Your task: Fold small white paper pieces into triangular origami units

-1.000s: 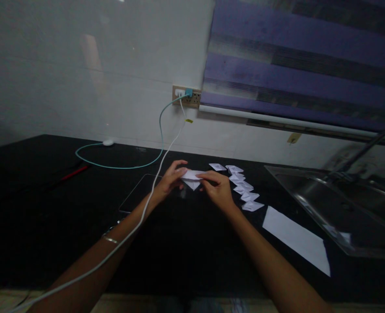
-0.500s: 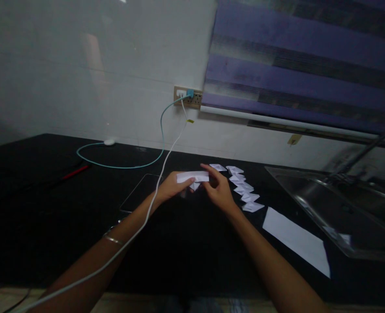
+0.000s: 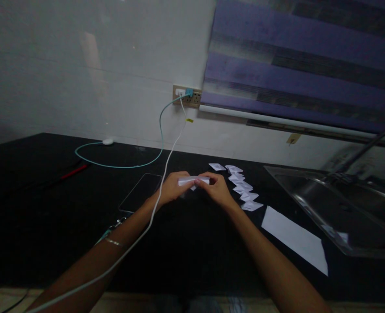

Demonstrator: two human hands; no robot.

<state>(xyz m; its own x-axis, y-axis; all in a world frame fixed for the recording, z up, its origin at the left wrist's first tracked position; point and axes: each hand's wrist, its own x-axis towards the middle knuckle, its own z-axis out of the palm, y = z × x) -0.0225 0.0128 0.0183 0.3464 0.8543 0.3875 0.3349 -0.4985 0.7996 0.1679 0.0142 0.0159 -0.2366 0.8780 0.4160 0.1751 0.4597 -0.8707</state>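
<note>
Both of my hands meet over the black counter and pinch a small folded white paper. My left hand grips its left end and my right hand its right end, fingers closed on it. Just right of my right hand lies a row of several folded white paper pieces. A flat white paper sheet lies further right on the counter.
A phone lies flat left of my hands. A white cable and a teal cable run from the wall socket. A steel sink sits at the right, a red pen at the left.
The paper has gone from an open, pointed shape to a narrow flat strip. My hands have closed in on it and dropped slightly toward the counter.
</note>
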